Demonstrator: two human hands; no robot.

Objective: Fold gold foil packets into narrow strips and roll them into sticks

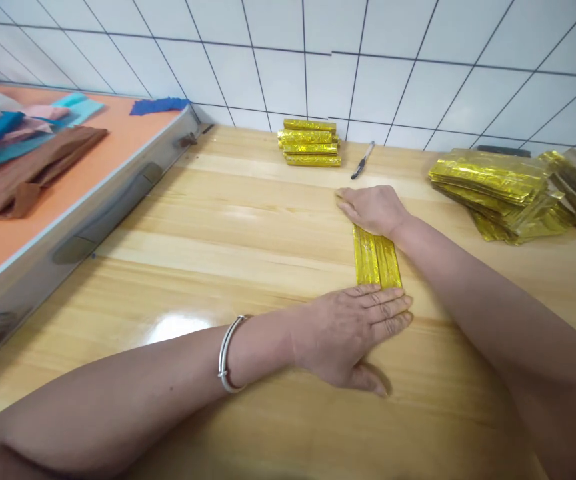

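A folded strip of shiny gold foil (375,257) lies on the wooden table, with crease lines running along its length. My left hand (348,330), a silver bangle at its wrist, rests flat over the near end of the strip, fingers stretched out and thumb apart. At the far end, my right hand (373,208) is closed and pressed down on the foil, its fingers curled and partly hidden beneath it. Both ends of the strip are covered by my hands.
Several rolled gold foil pieces (311,143) are stacked by the tiled wall, beside a pen (363,161). To the right lies a pile of gold foil packets (498,183). A raised metal edge (118,213) borders an orange surface (118,143) holding brown (33,170) and blue crumpled sheets.
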